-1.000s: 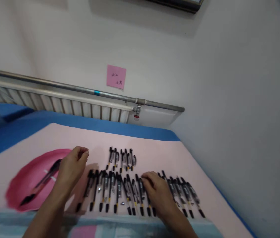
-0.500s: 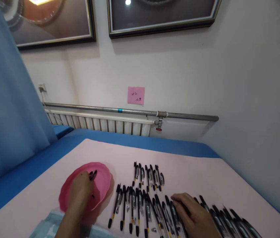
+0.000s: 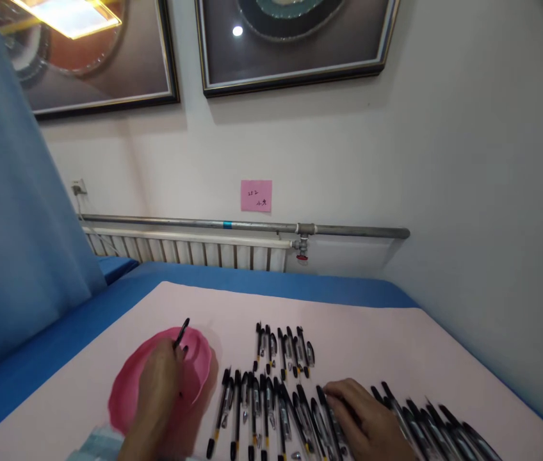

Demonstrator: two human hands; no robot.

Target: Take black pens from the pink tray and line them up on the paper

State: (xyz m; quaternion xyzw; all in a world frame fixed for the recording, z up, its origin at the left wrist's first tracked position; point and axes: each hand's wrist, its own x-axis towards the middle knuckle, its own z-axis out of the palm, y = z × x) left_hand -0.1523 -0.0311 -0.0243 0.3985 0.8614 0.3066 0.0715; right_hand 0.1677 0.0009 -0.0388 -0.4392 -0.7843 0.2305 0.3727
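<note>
My left hand [image 3: 159, 394] is over a pink bowl [image 3: 132, 390] and is closed round a black pen [image 3: 180, 333] whose end sticks up past my fingers. My right hand [image 3: 367, 419] rests with curled fingers on a long row of black pens [image 3: 262, 410] laid side by side on the pink cloth [image 3: 377, 339]. A shorter row of black pens [image 3: 283, 346] lies just behind the long row. More pens of the long row [image 3: 444, 432] run on to the right of my right hand.
The pink cloth lies on a blue surface [image 3: 60, 326]. A radiator [image 3: 189, 251] and a metal pipe [image 3: 252, 225] run along the wall behind, under a pink sticky note [image 3: 256, 195]. A blue curtain [image 3: 7, 211] hangs at the left. Two framed pictures [image 3: 295, 38] hang above.
The view has tilted up. My left hand moved from beside the pen rows to the pink bowl and now lifts a pen there. My right hand stays on the long row.
</note>
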